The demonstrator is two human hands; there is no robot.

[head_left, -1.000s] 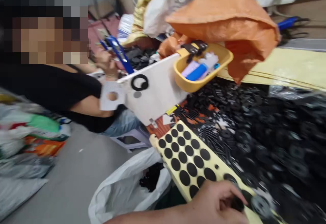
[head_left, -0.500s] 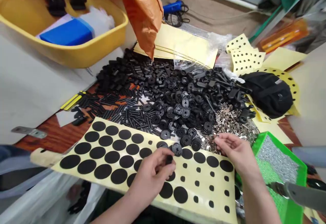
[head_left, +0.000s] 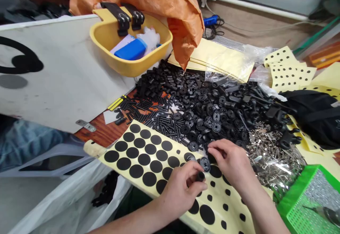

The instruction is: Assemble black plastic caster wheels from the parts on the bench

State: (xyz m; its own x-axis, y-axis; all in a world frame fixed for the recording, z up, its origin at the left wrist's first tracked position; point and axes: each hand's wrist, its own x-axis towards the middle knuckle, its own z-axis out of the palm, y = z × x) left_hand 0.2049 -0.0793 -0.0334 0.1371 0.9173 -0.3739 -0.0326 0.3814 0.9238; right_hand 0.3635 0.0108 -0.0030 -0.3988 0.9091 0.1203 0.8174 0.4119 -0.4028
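Note:
My left hand [head_left: 183,189] pinches a small black plastic part [head_left: 200,176] above the yellow sheet of black round stickers [head_left: 148,152]. My right hand [head_left: 231,163] is just beside it, fingertips on a small black plastic wheel [head_left: 205,163] at the near edge of the big pile of black plastic parts [head_left: 212,106]. Both hands hover over the sheet's right half, where only small dots are left.
A heap of silver metal pieces [head_left: 273,156] lies to the right, with a green basket [head_left: 305,205] nearer. A yellow tub [head_left: 130,46] hangs on a white board [head_left: 53,81]. Behind are an orange sack [head_left: 164,0], yellow backing sheets [head_left: 220,60] and a black bag [head_left: 316,117]. A white plastic bag [head_left: 66,202] hangs below.
The view swung from a person at the left to the pile of parts. My right hand moved left to the left hand, and a black wheel is now at its fingertips.

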